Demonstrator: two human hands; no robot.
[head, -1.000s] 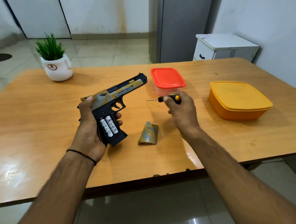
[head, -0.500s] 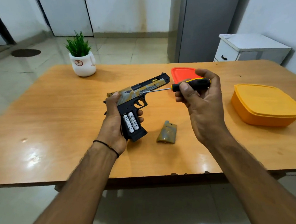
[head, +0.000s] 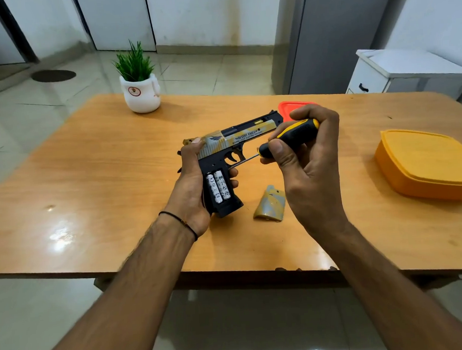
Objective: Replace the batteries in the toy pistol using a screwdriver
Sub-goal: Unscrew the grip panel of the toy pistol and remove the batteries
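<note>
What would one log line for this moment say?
left hand grips black-and-tan toy pistol | two white batteries exposed in grip | right hand holds black-and-yellow screwdriver, tip beside grip | tan cover on wooden table

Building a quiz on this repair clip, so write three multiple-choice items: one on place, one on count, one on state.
1. Where is the cover? A: on the table, beside the pistol. B: fixed on the grip. C: on a chair.
2. How many batteries show in the grip? A: one. B: two. C: four.
3. What does the right hand hold? A: nothing. B: the cover. C: the screwdriver.
Key: 1 A, it lies on the wood right of the grip; 2 B, two white cells sit side by side; 3 C, fingers curl round the black-and-yellow handle.
</note>
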